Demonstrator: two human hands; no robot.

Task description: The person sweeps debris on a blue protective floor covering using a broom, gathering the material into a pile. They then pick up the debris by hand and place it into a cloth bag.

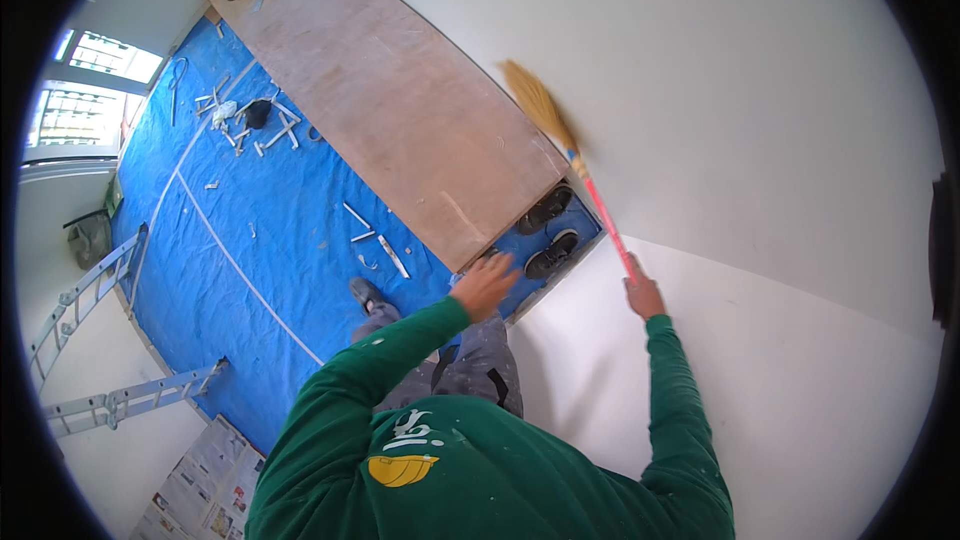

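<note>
Against the white wall [760,120], my right hand [643,293] clenched the broom [565,145], red handle partly hidden in my grip, bristles pointing up-left. Left hand [485,283] hung open, empty, above blue tarp [260,240].

The right hand [643,296] closes around the red broom handle [604,215], so the handle's lower end is hidden inside the grip. The left hand [485,285] shows only its back; whether it touches anything cannot be told. The grey trousers [470,365] are mostly covered by the green sweatshirt [480,460], and 1 grey shoe [364,292] alone shows. The tools at the far end of the brown plywood sheet [390,110] are too small to tell apart. The 2 aluminium ladder sections [90,340] are cut off at the left edge, and the spread newspapers [205,490] at the bottom edge.
</note>
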